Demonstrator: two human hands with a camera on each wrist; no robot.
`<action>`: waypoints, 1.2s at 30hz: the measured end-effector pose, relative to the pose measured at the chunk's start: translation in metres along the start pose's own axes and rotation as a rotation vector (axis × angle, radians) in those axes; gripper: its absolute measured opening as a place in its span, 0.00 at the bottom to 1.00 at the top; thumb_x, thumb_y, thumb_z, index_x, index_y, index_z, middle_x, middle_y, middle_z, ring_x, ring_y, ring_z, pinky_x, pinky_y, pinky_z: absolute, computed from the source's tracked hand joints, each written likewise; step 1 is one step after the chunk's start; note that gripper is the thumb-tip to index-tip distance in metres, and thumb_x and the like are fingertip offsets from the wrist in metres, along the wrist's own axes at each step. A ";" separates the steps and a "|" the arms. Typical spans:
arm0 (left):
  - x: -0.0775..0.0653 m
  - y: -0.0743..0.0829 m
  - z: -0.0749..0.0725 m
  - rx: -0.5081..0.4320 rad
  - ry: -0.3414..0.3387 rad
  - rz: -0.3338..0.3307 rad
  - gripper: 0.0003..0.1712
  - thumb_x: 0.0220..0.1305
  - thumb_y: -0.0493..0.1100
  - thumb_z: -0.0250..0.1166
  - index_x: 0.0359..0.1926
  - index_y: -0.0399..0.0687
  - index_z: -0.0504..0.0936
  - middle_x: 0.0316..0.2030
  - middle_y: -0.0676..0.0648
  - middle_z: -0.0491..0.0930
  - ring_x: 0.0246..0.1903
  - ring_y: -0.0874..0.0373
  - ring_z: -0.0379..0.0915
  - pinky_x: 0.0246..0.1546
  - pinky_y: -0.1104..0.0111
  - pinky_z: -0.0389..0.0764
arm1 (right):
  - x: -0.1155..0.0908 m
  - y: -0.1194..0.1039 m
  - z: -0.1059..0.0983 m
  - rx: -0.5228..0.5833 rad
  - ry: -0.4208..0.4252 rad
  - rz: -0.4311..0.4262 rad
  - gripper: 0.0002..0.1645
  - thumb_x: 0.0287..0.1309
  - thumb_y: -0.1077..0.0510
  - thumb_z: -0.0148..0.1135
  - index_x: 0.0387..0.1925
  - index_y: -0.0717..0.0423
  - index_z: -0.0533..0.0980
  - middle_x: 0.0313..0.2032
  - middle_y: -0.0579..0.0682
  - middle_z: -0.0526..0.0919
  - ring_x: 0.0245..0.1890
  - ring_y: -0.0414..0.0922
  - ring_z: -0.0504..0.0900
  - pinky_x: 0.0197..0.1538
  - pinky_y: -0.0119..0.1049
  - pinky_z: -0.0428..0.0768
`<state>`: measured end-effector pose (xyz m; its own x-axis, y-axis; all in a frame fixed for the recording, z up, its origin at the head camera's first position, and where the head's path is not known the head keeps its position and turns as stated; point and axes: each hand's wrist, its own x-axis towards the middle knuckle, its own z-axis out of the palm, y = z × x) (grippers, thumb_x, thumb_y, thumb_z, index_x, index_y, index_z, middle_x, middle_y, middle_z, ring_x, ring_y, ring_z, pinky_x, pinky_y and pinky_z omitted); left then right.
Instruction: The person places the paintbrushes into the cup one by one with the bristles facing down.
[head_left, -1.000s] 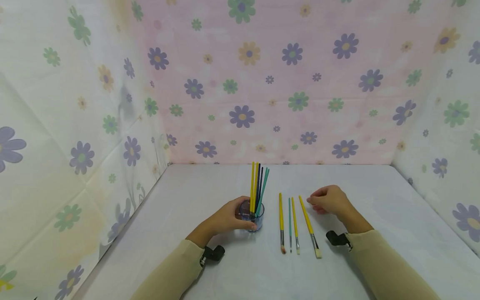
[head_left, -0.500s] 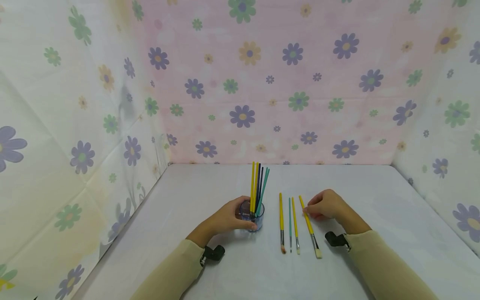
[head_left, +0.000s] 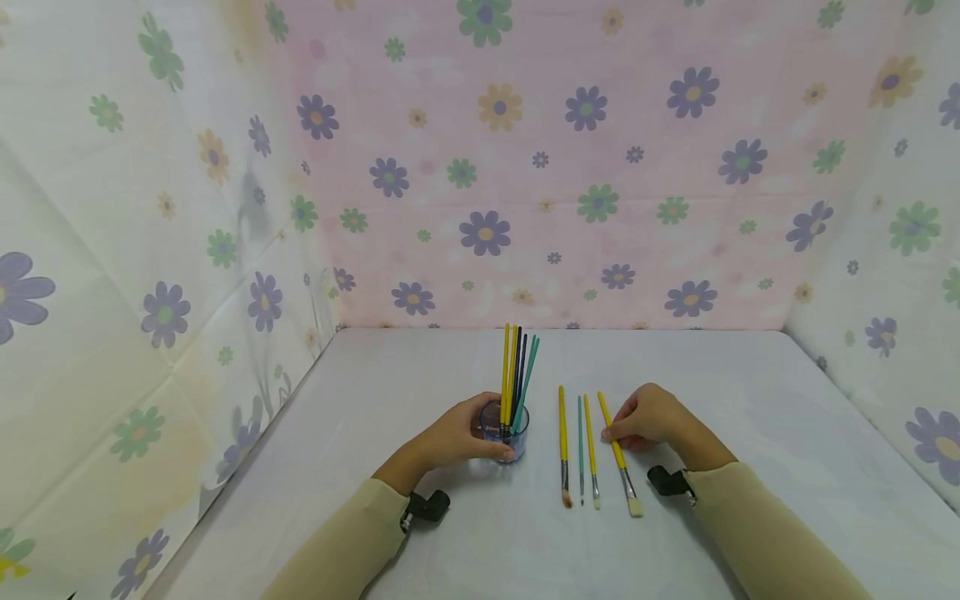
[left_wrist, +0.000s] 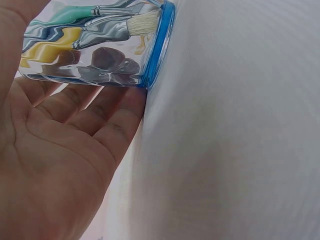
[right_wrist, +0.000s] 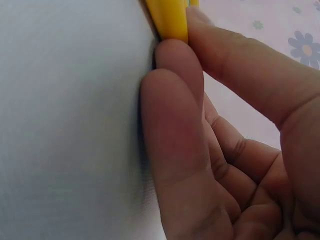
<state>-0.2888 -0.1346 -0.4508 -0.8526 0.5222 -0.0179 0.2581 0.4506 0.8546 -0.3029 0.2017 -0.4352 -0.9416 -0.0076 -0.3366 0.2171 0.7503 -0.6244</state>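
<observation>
My left hand [head_left: 457, 432] grips a clear glass [head_left: 520, 450] standing on the table, its thumb across the near side and its fingers behind. Several yellow, dark blue and teal paintbrushes [head_left: 513, 375] lean in the glass, bristles down; the left wrist view shows a pale flat bristle head [left_wrist: 144, 24] through its wall. With thumb and fingertips, my right hand [head_left: 654, 417] pinches the yellow handle of a wide paintbrush [head_left: 621, 460], the rightmost on the table. In the right wrist view the yellow handle [right_wrist: 170, 20] sits between thumb and fingertips, close over the white surface.
Left of that brush lie a thick yellow paintbrush [head_left: 562, 429], a thin teal paintbrush [head_left: 580, 442] and a slim yellow paintbrush [head_left: 590, 442], bristles toward me. A white cloth covers the table [head_left: 420, 375]. Flowered fabric walls [head_left: 480, 192] enclose the back and both sides.
My right hand has moved left and nearer to me, from beside the rightmost yellow paintbrush onto its handle, and now pinches it. My left hand stays on the glass.
</observation>
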 end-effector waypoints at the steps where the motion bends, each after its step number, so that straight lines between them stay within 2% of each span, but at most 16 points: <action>1: 0.000 0.000 0.000 0.001 0.001 0.002 0.42 0.44 0.56 0.77 0.60 0.71 0.67 0.50 0.61 0.78 0.48 0.61 0.76 0.53 0.60 0.77 | 0.000 0.000 0.000 -0.004 0.000 0.003 0.25 0.31 0.44 0.81 0.28 0.55 0.81 0.25 0.50 0.83 0.22 0.43 0.81 0.27 0.33 0.80; 11: 0.001 0.000 0.000 -0.005 0.000 -0.007 0.42 0.43 0.56 0.77 0.60 0.71 0.68 0.50 0.60 0.78 0.48 0.60 0.76 0.53 0.60 0.77 | 0.002 0.005 0.000 0.052 -0.017 -0.009 0.25 0.32 0.47 0.81 0.30 0.57 0.81 0.24 0.51 0.84 0.22 0.44 0.81 0.28 0.34 0.81; 18: 0.001 -0.001 0.000 -0.002 -0.007 -0.011 0.42 0.44 0.55 0.77 0.61 0.69 0.67 0.50 0.60 0.78 0.48 0.61 0.75 0.54 0.60 0.76 | 0.003 0.008 -0.005 0.113 -0.030 -0.004 0.24 0.37 0.48 0.79 0.35 0.58 0.81 0.27 0.52 0.85 0.25 0.45 0.83 0.30 0.36 0.82; 36: 0.001 0.001 0.000 0.016 0.012 -0.024 0.42 0.42 0.57 0.78 0.60 0.72 0.68 0.49 0.62 0.78 0.47 0.61 0.75 0.54 0.60 0.76 | -0.003 -0.002 -0.021 0.227 0.013 -0.031 0.24 0.42 0.48 0.77 0.38 0.58 0.81 0.33 0.53 0.84 0.28 0.45 0.83 0.34 0.38 0.84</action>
<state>-0.2892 -0.1341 -0.4498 -0.8641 0.5023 -0.0319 0.2445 0.4742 0.8458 -0.3055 0.2144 -0.4179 -0.9517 -0.0190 -0.3064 0.2388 0.5815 -0.7777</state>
